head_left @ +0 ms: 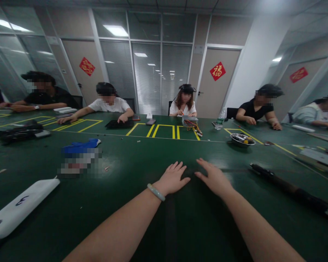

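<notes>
At far left, a white device is laid on the green table, with a blue glove beyond. The left hand, circled by a bangle, is spread, nothing held; the right hand, likewise. Table contact cannot be told. A black tool is seen rightward.

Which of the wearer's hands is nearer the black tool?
Right. The right hand is to the left of the black tool, apart from it; the left hand is farther left, past the right one.
</notes>
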